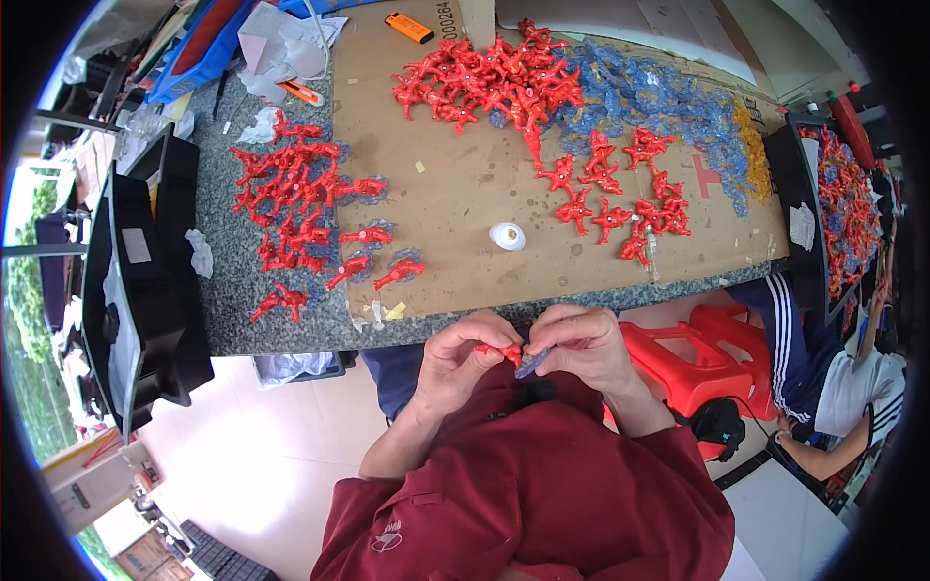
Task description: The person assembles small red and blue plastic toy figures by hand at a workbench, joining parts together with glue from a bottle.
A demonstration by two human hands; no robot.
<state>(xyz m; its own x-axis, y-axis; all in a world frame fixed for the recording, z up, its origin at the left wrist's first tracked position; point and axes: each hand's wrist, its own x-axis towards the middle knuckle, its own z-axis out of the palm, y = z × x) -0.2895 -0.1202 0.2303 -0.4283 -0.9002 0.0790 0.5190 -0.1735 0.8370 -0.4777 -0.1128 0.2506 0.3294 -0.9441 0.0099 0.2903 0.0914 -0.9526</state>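
Observation:
Close to my body, just off the table's front edge, my left hand (453,363) pinches a small red figurine (506,352). My right hand (584,351) grips a translucent blue plastic piece (530,365) right against it; whether the two are joined is hidden by my fingers. A small white round cup (507,236) stands on the cardboard (436,232) beyond my hands. Right of it lie several loose red figurines (610,215). At the left are red figurines with blue pieces attached (291,184).
Farther back are a heap of red figurines (475,79), blue translucent pieces (630,92) and yellow ones (752,145). An orange cutter (302,93) lies back left. Black bins flank the table, the right one (809,228) full of figurines. A red stool (678,363) and another person (852,392) are at the right.

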